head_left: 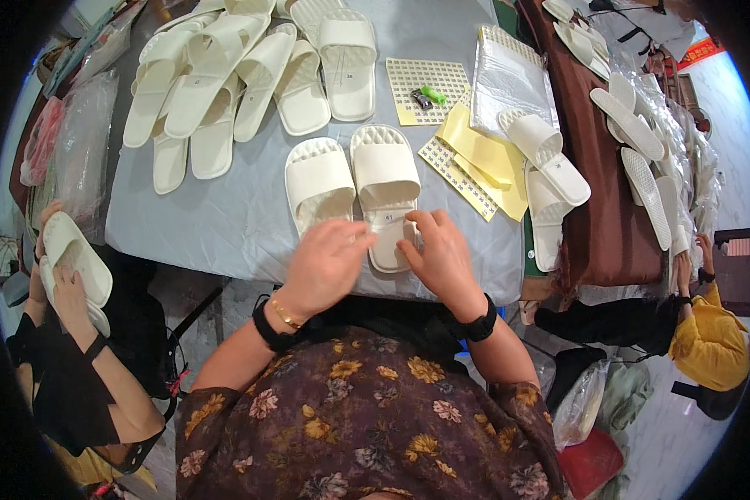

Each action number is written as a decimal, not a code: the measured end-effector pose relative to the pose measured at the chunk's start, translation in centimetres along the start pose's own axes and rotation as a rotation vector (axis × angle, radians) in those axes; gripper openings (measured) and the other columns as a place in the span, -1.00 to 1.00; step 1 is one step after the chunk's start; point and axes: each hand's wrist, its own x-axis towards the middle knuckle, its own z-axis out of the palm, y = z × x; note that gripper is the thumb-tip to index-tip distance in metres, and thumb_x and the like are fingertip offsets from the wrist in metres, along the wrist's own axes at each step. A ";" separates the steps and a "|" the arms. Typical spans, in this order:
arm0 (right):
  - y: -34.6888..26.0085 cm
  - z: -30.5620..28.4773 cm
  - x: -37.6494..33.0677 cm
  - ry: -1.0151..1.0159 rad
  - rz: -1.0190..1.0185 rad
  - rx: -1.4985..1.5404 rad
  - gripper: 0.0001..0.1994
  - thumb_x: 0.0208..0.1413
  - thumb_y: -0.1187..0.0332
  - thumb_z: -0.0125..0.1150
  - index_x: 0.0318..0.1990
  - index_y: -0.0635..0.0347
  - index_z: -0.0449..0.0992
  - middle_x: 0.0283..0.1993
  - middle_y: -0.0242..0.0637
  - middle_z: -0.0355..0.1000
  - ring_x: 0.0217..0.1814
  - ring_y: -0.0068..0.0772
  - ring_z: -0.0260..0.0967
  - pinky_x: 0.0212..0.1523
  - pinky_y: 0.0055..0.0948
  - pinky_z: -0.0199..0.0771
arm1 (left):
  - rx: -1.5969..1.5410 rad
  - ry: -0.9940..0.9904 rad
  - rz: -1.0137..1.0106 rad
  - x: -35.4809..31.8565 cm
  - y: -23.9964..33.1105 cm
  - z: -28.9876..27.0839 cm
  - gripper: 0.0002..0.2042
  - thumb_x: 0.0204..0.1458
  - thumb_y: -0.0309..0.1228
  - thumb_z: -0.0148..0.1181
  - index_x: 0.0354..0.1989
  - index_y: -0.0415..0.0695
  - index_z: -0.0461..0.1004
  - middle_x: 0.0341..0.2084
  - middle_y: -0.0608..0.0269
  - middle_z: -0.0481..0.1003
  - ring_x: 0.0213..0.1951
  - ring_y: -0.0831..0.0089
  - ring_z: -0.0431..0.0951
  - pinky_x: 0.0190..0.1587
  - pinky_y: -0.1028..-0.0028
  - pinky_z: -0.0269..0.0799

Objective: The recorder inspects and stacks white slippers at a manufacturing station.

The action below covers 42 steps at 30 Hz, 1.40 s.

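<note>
Two cream slippers lie side by side in front of me, the left slipper (321, 179) and the right slipper (383, 179), toes pointing away. A small printed sticker (388, 217) is on the right slipper's insole. My left hand (329, 260) hovers over the left slipper's heel. Its fingers are curled together toward the sticker, and whatever they may pinch is too small to make out. My right hand (442, 260) is at the right slipper's outer edge, thumb and forefinger apart, nothing visible between them.
A heap of cream slippers (258, 83) covers the far left. Sticker sheets (427, 79), yellow backing paper (475, 146) and more slippers (546, 158) lie to the right. Beside the table, a person at left holds slippers (79, 258); another person in yellow (708, 342) is at right.
</note>
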 end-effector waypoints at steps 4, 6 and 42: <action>0.8 1.6 0.9 0.051 -0.087 0.085 -0.73 -0.04 0.47 0.28 -0.12 0.21 0.50 -0.27 -0.03 0.39 -0.22 0.08 0.40 -0.21 -0.11 0.42 | 0.014 -0.318 0.156 1.3 0.7 1.8 -0.60 -0.07 -0.35 0.33 -0.01 -0.12 0.50 0.03 0.22 0.46 0.13 0.19 0.38 0.19 0.20 0.24; 0.6 1.7 1.0 0.064 -0.085 0.109 -0.74 -0.04 0.48 0.27 -0.13 0.20 0.51 -0.27 -0.03 0.39 -0.22 0.08 0.40 -0.21 -0.11 0.42 | 0.210 -0.281 0.003 1.5 0.7 1.9 -0.51 -0.06 -0.23 0.34 0.06 -0.16 0.46 0.09 0.20 0.43 0.21 0.17 0.31 0.27 0.12 0.15; 0.4 2.3 3.5 -0.048 -0.037 0.079 -0.86 0.02 0.51 0.21 -0.25 0.23 0.43 -0.25 -0.07 0.40 -0.20 0.07 0.42 -0.21 -0.12 0.45 | 0.137 -0.234 -0.066 0.2 -0.6 2.7 -0.42 -0.03 -0.15 0.30 0.15 -0.19 0.39 0.18 0.16 0.34 0.23 0.17 0.27 0.34 0.06 0.03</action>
